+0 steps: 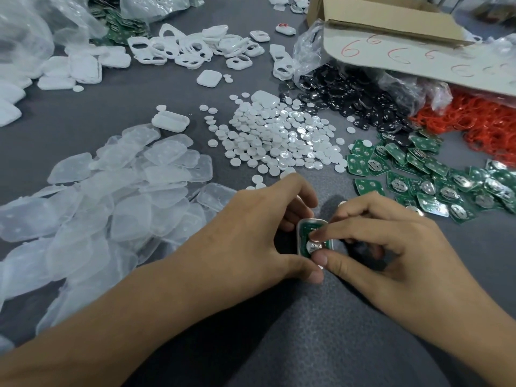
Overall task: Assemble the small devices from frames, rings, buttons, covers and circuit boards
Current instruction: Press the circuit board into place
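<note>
To the left of the left hand (251, 233) lies a wide heap of translucent plastic covers (111, 191), which reaches almost to the wrist. Far beyond this hand, toward the top edge, there is a pile of white frames (190, 48) with oval openings. Just beyond its knuckles spreads a heap of small round white buttons (279, 138), and some of them lie very near the fingers. The left hand is curled round the small device (303, 229), with the thumb at the near edge and the fingers behind the far side. The device sits between the two hands, low over the gray table (307, 344). Its open face shows a green board and a round silver metal part. The right hand (391, 241) pinches the device from the other side: the forefinger presses on the green board, the thumb is at the near corner, and the other fingers are bent. Beyond the right hand and to its right lie loose green circuit boards (435, 180), the closest ones near its knuckles. Farther beyond them is a heap of black parts (349, 96), then a heap of red rings (488, 124) on the right. An open cardboard box (391, 26) with red marks lies over both heaps.
</note>
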Demonstrator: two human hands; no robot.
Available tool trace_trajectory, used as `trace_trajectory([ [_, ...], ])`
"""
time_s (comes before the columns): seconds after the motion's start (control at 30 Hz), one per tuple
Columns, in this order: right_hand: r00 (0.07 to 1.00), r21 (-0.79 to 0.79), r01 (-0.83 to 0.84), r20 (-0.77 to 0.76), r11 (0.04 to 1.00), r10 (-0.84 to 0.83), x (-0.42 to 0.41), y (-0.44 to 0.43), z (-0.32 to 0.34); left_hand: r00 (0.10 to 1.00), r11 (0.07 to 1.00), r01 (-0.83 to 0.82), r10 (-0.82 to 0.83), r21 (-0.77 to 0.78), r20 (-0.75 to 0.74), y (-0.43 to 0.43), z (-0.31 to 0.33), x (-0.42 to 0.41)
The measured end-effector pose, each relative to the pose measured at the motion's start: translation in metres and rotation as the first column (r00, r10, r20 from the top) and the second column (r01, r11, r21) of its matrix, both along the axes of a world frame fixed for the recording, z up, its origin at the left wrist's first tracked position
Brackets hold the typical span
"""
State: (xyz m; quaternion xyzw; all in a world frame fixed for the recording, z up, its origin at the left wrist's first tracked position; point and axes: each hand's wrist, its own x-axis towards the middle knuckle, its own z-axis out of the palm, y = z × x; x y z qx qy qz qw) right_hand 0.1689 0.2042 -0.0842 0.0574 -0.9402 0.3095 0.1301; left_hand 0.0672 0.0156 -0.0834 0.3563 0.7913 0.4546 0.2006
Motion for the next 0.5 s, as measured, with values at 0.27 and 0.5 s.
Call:
trace_trajectory([
  [0.27, 1.000, -0.023, 0.010, 0.001, 1.000, -0.010, -0.0009, 0.0003, -0.0012, 1.000, 1.000, 0.002, -0.002, 0.006, 0.004, -0.0004, -0.0004, 0.0002],
  [0.5, 1.000, 0.003, 0.010, 0.010, 1.000, -0.010, -0.0005, 0.0004, -0.0004, 1.000, 1.000, 0.002, -0.001, 0.003, -0.007, 0.0000, -0.0011, 0.0001],
])
